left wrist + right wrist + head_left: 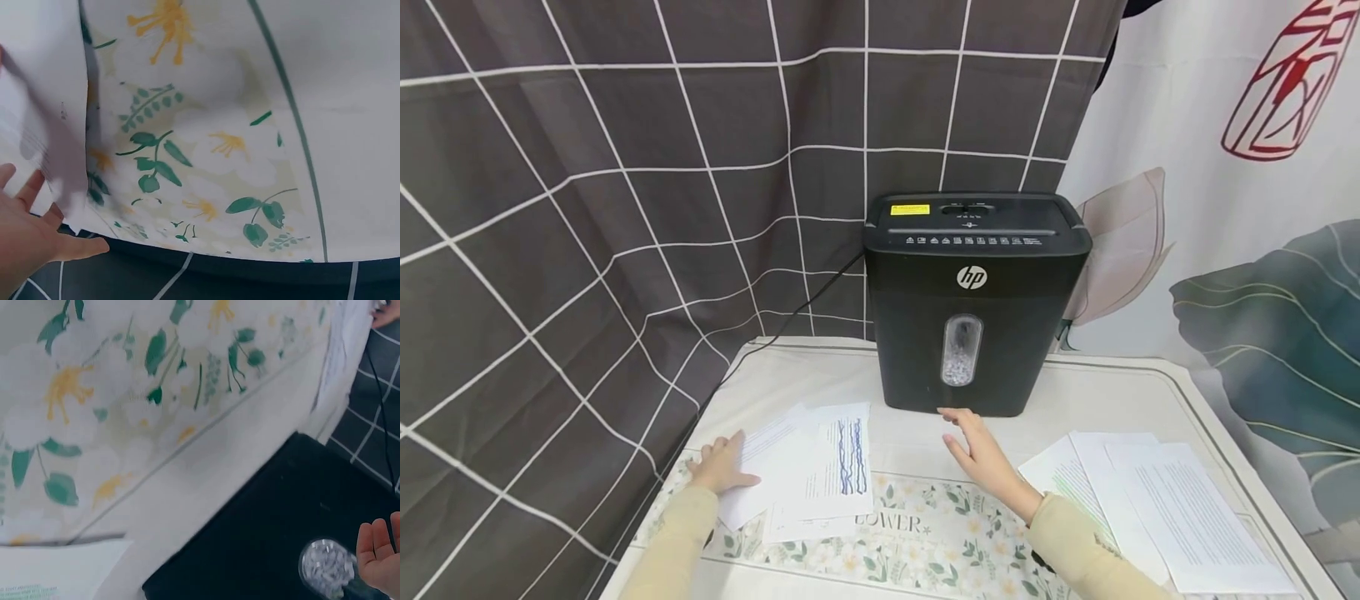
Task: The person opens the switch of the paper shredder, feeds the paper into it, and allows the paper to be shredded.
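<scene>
My left hand rests at the left edge of a loose stack of printed sheets, its fingers spread. The top sheet has blue pen scribbles down its right side. In the left wrist view the fingers lie against the edge of a paper. My right hand hovers in front of a black HP paper shredder and holds nothing; its fingers are loosely bent. Through the shredder's window, white shreds show, also visible in the right wrist view beside the right hand.
A second group of printed sheets lies at the right of the table, one with green text. A floral cloth covers the table. A black cord runs from the shredder to the left. A dark checked curtain hangs behind.
</scene>
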Motion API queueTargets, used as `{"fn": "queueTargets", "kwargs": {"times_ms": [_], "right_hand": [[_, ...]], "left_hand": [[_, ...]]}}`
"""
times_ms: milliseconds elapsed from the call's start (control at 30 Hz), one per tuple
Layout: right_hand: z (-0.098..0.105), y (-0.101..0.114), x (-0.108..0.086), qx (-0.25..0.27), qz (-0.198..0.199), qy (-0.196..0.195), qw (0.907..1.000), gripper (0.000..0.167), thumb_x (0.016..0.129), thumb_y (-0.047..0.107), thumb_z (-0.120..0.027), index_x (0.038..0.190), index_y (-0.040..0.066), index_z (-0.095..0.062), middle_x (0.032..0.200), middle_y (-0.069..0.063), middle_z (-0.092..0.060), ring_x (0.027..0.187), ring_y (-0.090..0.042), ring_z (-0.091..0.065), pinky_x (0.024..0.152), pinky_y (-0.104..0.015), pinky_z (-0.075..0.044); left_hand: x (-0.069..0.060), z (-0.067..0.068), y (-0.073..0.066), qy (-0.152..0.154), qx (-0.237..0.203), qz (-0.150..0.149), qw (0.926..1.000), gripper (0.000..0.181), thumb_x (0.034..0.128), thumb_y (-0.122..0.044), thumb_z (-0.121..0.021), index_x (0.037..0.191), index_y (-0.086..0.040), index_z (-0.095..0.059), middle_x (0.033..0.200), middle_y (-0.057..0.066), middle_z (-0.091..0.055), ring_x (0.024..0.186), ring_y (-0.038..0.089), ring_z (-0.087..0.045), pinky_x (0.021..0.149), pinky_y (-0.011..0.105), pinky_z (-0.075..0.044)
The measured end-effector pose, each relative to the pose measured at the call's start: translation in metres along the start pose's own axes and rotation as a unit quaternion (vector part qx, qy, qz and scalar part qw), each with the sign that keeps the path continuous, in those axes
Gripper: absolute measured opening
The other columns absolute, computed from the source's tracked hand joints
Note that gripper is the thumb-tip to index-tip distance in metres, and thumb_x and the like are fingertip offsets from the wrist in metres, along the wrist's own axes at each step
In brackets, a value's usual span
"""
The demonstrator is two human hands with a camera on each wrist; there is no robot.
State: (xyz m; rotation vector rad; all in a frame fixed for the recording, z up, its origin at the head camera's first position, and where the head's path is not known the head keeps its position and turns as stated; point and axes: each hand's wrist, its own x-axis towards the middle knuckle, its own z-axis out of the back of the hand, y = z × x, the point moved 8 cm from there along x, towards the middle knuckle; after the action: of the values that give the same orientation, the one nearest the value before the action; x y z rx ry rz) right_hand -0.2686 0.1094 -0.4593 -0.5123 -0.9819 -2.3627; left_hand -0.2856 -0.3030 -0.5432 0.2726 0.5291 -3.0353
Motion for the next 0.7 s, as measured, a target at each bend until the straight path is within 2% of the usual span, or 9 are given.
{"fn": "queueTargets", "kwargs": {"times_ms": [167,367,467,600,700], "right_hand": [[-0.024,0.002,0.000,-0.022,-0.006,0.042,0.9989,0.040,0.088,0.007,-0.061,0.126,0.004,-0.051,0.116,-0.010,-0.059,0.110,-0.028,-0.055,0.096,-0.047,-0.045],[-0.053,0.003,0.003,-0.001,-0.047,0.104,0.9934,0.042,0.090,0.009,-0.058,0.130,0.004,-0.048,0.125,-0.012,-0.056,0.120,-0.031,-0.051,0.103,-0.048,-0.041],[-0.067,0.004,0.005,0.018,-0.066,0.128,0.9894,0.042,0.092,0.011,-0.056,0.132,0.004,-0.046,0.128,-0.013,-0.054,0.122,-0.032,-0.050,0.104,-0.047,-0.040],[-0.084,0.003,0.008,0.067,-0.094,0.139,0.9836,0.040,0.094,0.012,-0.053,0.132,0.003,-0.046,0.130,-0.017,-0.053,0.121,-0.035,-0.051,0.103,-0.048,-0.041],[-0.097,0.002,0.012,0.104,-0.118,0.147,0.9765,0.038,0.095,0.014,-0.050,0.132,0.002,-0.046,0.129,-0.019,-0.052,0.118,-0.036,-0.052,0.098,-0.050,-0.044]], "left_hand": [[0.002,0.007,0.000,-0.007,0.007,0.003,0.9999,0.089,0.0652,-0.026,-0.082,0.136,0.006,-0.038,0.126,0.036,-0.044,0.114,0.056,-0.039,0.091,0.082,-0.019],[0.004,0.009,0.002,0.000,0.003,0.015,0.9999,0.070,0.0652,-0.017,-0.081,0.126,0.003,-0.052,0.116,0.033,-0.052,0.107,0.051,-0.047,0.089,0.078,-0.029],[0.005,0.009,0.004,-0.003,-0.003,0.016,0.9999,0.065,0.0661,-0.013,-0.079,0.124,0.002,-0.055,0.116,0.033,-0.056,0.105,0.051,-0.051,0.088,0.076,-0.031],[0.006,0.013,0.006,-0.007,-0.029,0.014,0.9994,0.058,0.0688,-0.008,-0.076,0.121,0.005,-0.056,0.116,0.033,-0.058,0.105,0.052,-0.054,0.088,0.077,-0.031],[0.003,0.018,0.007,-0.006,-0.054,0.013,0.9984,0.051,0.0721,-0.007,-0.072,0.118,0.008,-0.056,0.114,0.032,-0.059,0.104,0.050,-0.056,0.090,0.071,-0.037]]}}
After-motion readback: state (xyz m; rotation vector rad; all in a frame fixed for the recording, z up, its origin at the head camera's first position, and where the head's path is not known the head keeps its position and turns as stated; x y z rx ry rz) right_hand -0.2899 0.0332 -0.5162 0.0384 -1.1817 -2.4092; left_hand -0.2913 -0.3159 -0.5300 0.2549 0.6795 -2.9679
